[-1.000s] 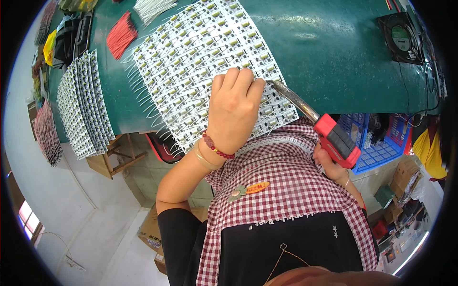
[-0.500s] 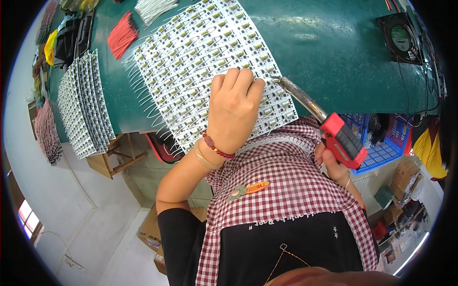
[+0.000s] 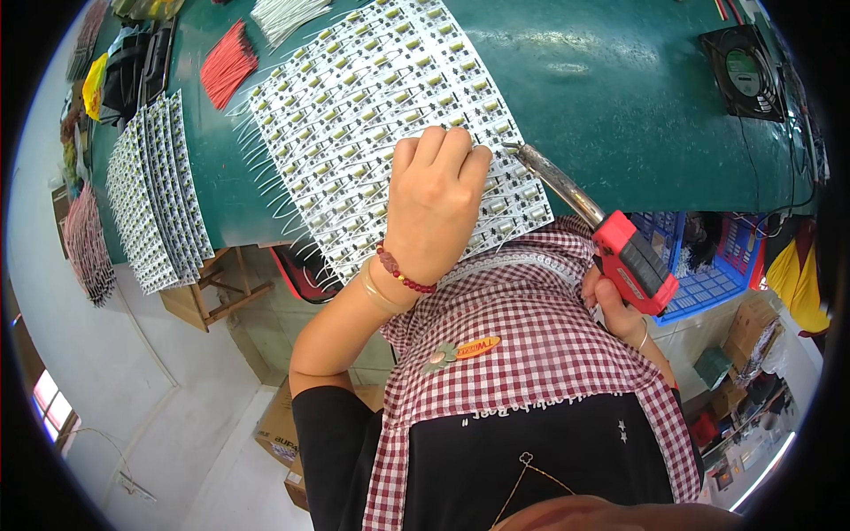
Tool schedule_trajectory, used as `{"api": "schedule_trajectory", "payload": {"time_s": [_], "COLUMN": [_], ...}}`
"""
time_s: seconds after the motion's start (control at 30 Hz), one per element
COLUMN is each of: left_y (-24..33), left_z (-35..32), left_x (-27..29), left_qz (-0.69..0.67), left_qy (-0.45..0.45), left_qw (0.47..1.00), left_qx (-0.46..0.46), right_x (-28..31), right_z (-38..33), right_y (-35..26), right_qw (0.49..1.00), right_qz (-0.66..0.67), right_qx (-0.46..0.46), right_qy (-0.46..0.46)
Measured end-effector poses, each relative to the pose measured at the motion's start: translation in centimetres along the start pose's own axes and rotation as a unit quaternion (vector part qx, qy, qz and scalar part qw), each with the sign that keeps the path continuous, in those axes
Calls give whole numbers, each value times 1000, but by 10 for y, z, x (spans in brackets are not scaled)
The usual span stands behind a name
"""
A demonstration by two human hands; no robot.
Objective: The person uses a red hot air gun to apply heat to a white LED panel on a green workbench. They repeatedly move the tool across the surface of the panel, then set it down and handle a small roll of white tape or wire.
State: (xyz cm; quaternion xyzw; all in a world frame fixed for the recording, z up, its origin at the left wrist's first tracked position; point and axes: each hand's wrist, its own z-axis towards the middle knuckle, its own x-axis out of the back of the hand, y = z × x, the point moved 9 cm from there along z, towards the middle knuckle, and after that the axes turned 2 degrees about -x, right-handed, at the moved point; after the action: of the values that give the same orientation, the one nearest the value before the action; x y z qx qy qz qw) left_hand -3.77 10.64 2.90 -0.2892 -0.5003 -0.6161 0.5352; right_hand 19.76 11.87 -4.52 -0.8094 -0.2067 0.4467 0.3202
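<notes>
A large white panel of small circuit boards (image 3: 354,115) lies on the green table, with yellowish components in rows and thin white wires along its left edge. Over its lower right part rests my left hand (image 3: 434,190), fingers curled closed; whatever they pinch is hidden beneath them. My right hand (image 3: 615,310), partly hidden, grips a red and black soldering iron (image 3: 630,257) from below. The iron's metal tip reaches the panel's right side, just right of my left fingers. Whether the tip touches a board, I cannot tell.
More circuit board panels (image 3: 159,195) are stacked on the left. Bundles of red wires (image 3: 227,65) and white wires (image 3: 288,18) lie at the back. A black fan (image 3: 744,71) stands at the far right, and a blue crate (image 3: 708,283) sits below the table edge.
The soldering iron's handle has shifted very slightly left with my right hand. My left hand and the panel look the same.
</notes>
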Motion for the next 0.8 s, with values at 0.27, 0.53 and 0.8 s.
{"api": "schedule_trajectory", "payload": {"time_s": [0.27,0.53,0.8], "left_y": [-1,-11,-30], "left_z": [0,-6,98], "left_x": [0,11,26], "left_qz": [2,-4,-27], "left_qy": [-4,-35,47], "left_qw": [1000,998,998], "left_qx": [9,47,-13], "right_x": [3,10,24], "right_z": [6,17,19], "right_y": [-34,-81,-124], "right_qw": [949,931,917], "right_qz": [-231,-102,-1], "right_qx": [133,285,333], "right_qy": [166,205,220]}}
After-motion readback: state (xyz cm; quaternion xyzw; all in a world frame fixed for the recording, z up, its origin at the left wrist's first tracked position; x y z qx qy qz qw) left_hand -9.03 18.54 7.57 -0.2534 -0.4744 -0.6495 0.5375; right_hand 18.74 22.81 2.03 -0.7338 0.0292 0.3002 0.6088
